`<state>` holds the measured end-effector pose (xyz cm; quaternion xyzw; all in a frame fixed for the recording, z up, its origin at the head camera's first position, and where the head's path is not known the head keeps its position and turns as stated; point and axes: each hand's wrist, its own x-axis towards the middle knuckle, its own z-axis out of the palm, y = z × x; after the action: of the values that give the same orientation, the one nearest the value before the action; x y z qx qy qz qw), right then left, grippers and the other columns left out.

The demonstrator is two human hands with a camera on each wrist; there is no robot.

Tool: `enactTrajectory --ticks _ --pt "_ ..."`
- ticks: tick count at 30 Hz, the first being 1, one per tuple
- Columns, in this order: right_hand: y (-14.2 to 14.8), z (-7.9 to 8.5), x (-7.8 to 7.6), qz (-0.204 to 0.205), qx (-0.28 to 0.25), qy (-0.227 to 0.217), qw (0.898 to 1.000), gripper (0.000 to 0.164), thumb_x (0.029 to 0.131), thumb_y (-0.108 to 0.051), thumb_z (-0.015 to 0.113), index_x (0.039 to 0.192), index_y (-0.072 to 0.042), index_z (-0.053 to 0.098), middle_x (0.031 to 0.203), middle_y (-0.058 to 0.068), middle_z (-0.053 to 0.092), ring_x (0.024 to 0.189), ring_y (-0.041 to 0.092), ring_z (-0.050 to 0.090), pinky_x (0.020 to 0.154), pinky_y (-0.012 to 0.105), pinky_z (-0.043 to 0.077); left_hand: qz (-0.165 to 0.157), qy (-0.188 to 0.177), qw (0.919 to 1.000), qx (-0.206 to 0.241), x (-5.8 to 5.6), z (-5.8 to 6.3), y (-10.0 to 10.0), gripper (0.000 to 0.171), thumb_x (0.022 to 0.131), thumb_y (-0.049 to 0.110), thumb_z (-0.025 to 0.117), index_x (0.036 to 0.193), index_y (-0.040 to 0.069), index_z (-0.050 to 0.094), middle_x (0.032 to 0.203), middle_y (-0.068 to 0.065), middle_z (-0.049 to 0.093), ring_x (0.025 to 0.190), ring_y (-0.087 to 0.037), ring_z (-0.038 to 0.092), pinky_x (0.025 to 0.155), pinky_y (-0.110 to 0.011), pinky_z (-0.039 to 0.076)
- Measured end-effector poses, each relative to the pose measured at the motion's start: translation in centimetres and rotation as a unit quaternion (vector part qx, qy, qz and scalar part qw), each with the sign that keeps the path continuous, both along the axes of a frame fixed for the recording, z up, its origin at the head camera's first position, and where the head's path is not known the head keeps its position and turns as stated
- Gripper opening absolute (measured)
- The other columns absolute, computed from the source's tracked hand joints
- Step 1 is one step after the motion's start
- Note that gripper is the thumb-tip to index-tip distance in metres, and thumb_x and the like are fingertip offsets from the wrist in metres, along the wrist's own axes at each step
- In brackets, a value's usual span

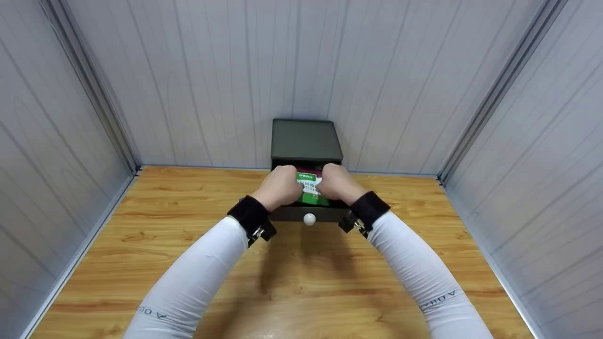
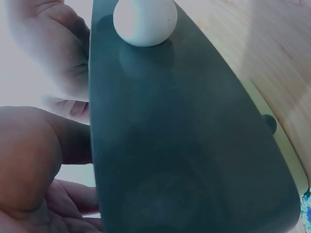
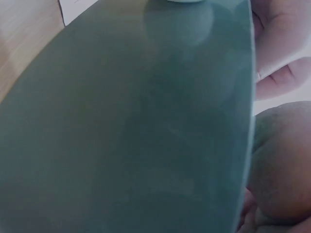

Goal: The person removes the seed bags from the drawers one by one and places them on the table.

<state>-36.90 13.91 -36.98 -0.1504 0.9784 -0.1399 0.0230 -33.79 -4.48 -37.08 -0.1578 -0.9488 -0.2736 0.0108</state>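
Note:
A dark grey-green drawer box (image 1: 307,139) stands against the back wall, its drawer pulled out. Inside the drawer lies a green and white printed packet (image 1: 308,187), with something dark red partly visible behind it. My left hand (image 1: 281,186) has curled fingers at the packet's left edge and grips it. On the opposite edge my right hand (image 1: 340,182) grips the same packet. The drawer front (image 2: 165,126) hides the fingertips in both wrist views. A round white knob (image 1: 309,219) sits at the middle of that front.
The box stands on a wood-grain tabletop (image 1: 179,226). Pale panel walls rise at the back (image 1: 212,84), left (image 1: 47,141) and right (image 1: 532,165). A pale yellow-green edge (image 2: 289,153) shows beyond the drawer in the left wrist view.

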Motion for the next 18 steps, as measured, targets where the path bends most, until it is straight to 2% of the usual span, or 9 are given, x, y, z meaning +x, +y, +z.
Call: enactTrajectory --ticks 6,11,14,18 --pt "0.2 0.8 0.2 -0.009 0.000 -0.006 1.000 0.027 0.085 -0.003 0.068 0.069 -0.013 0.049 0.081 0.005 0.052 0.074 0.025 0.050 0.072 0.038 0.052 -0.003 0.003 1.0000 0.002 -0.1 0.1 -0.2 0.029 0.087 -0.010 0.056 0.074 0.015 0.048 0.079 -0.004 0.050 0.069 -0.021 0.048 0.062 -0.034 0.044" --pt "0.5 0.9 0.0 -0.004 -0.026 -0.014 1.000 0.039 0.083 -0.003 0.071 0.060 -0.018 0.044 0.065 -0.004 0.040 0.065 0.020 0.044 0.061 0.032 0.042 0.005 -0.005 0.9999 0.011 0.1 0.3 -0.4 0.019 0.087 -0.010 0.059 0.083 0.009 0.058 0.088 -0.007 0.060 0.075 -0.023 0.054 0.067 -0.036 0.050" --pt "0.9 0.9 -0.1 -0.001 -0.051 -0.024 0.998 0.046 0.084 -0.003 0.072 0.056 -0.020 0.039 0.060 -0.007 0.030 0.058 0.016 0.034 0.056 0.029 0.031 0.012 -0.009 0.9995 0.027 0.2 0.5 -0.5 0.015 0.087 -0.007 0.061 0.089 0.007 0.063 0.092 -0.008 0.064 0.078 -0.024 0.058 0.071 -0.038 0.054" --pt "1.3 1.1 0.0 0.000 -0.083 -0.041 0.996 0.050 0.085 -0.002 0.073 0.057 -0.019 0.036 0.061 -0.007 0.023 0.056 0.012 0.024 0.056 0.027 0.022 0.022 -0.010 0.9986 0.048 0.3 0.7 -0.8 0.014 0.086 -0.005 0.061 0.085 0.009 0.061 0.090 -0.008 0.063 0.078 -0.026 0.058 0.071 -0.039 0.054"
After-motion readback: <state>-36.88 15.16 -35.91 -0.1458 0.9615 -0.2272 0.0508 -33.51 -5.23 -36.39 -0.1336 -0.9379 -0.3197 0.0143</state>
